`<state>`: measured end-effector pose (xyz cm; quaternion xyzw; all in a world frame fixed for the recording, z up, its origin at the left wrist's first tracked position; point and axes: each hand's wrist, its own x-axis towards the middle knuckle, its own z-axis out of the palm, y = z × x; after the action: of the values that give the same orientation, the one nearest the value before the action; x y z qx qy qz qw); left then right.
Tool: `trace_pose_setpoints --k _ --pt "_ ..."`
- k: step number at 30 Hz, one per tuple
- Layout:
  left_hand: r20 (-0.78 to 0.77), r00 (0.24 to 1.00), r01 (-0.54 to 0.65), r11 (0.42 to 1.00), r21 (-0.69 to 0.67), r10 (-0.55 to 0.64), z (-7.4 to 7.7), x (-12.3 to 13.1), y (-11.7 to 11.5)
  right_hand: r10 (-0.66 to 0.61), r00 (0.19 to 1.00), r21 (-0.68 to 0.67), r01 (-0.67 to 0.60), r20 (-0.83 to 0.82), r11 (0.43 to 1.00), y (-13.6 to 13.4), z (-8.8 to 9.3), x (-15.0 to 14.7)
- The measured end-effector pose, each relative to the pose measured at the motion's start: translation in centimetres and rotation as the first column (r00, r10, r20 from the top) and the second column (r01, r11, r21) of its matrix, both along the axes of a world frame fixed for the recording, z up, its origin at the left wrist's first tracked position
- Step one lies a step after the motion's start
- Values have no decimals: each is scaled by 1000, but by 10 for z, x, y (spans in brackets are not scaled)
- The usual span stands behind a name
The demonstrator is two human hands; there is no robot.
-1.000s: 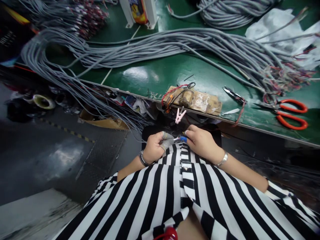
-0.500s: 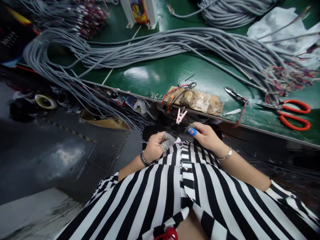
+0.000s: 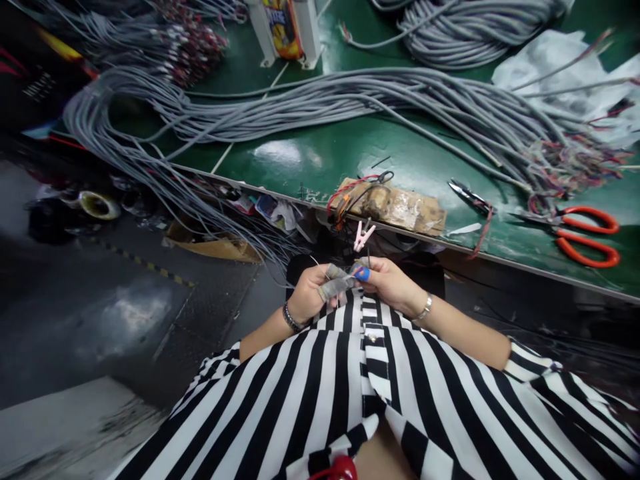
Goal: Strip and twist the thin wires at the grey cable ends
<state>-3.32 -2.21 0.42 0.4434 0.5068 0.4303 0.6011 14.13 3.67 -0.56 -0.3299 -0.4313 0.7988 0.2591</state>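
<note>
In front of my striped shirt, my left hand (image 3: 311, 297) is closed in a pinch on the end of a grey cable, its fingers wrapped in grey coverings. Thin coloured wires (image 3: 356, 272) show between the two hands. My right hand (image 3: 393, 285) meets the left fingertips, thumb and finger pinched at those wires; blue tape (image 3: 362, 274) wraps its thumb. Just beyond the hands, a pink clothes peg (image 3: 364, 236) hangs at the bench edge. The fingers hide most of what they grip.
A long bundle of grey cables (image 3: 300, 107) lies over the green bench (image 3: 300, 160) and droops off its left edge. Near the front lie a wooden block (image 3: 407, 208), pliers (image 3: 469, 195) and red-handled scissors (image 3: 585, 233). A cable coil (image 3: 475, 33) and plastic bag (image 3: 545, 60) sit behind.
My right hand has moved left to meet the left fingertips, where it pinches at the wires. The left hand has stayed nearly in place. The whole view has shifted slightly.
</note>
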Motion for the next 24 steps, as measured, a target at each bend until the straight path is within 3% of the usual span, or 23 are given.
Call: trace_pose_setpoints --k 2,3,4,6,7,8,9,10,12,14,15,18,22,24 --pt "16 987 -157 988 8 157 -5 4 2 -67 996 204 53 64 977 -4 2 -3" --pt "-4 979 -206 978 13 206 -7 6 4 -105 988 360 58 113 931 -5 4 -2" --pt "-46 973 -227 974 26 228 -7 7 6 -145 975 528 36 167 849 -6 6 -1" --pt "-192 964 -168 981 96 184 -5 7 9 -232 934 798 -83 271 597 -6 12 5" --pt "-281 951 -92 985 149 131 -2 5 11 -284 908 869 -148 308 472 -4 14 8" --pt "-366 928 4 979 203 72 1 4 12 -333 881 901 -198 336 385 -2 15 11" --pt "-429 903 105 964 246 12 4 1 12 -372 858 909 -222 354 352 0 16 14" --pt "-463 885 192 943 273 -46 6 -1 12 -380 847 900 -226 371 374 3 15 16" --pt "-424 894 275 925 262 -146 7 -6 11 -290 874 824 -191 390 533 8 12 20" --pt "-271 945 237 955 179 -184 4 -10 9 -126 924 693 -176 362 699 9 8 22" --pt "-187 967 200 972 126 -174 1 -12 9 -76 939 644 -169 335 746 8 7 23" --pt "-44 990 133 991 30 -132 -7 -16 9 -128 954 617 -70 271 784 2 10 28" --pt "-121 975 189 982 1 -188 -7 -16 11 -280 935 615 91 218 783 -3 16 34" --pt "-183 967 180 984 -4 -178 -5 -13 10 -353 908 656 127 225 744 -3 15 35"
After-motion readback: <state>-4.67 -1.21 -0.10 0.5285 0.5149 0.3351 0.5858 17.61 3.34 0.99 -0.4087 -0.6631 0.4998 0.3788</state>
